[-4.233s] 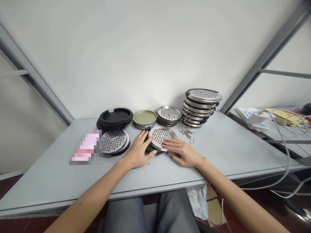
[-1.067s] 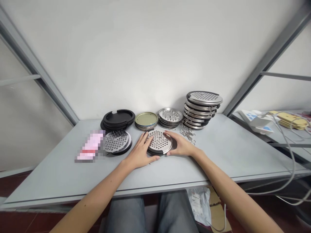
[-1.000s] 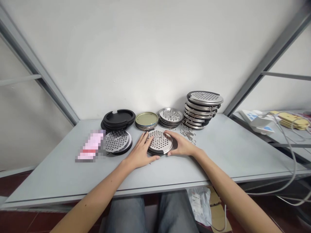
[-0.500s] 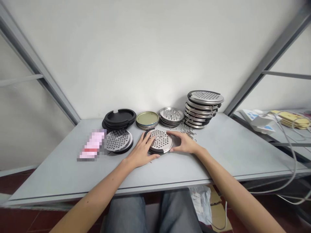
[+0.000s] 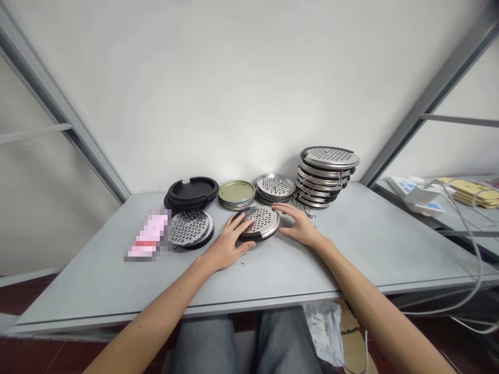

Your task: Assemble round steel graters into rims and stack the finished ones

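Now one left hand (image 5: 225, 247) and one right hand (image 5: 304, 227), fingers spread, at one perforated disc (image 5: 262, 221)

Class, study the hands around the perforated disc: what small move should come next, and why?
Probably the right hand should close its fingers lightly on the right rim of the perforated disc: it is spread open beside that rim, while the left hand rests over the opposite side.

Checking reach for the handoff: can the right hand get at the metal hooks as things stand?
Probably yes: the hooks lie just beyond the right hand, nothing stacked on the visible ones.
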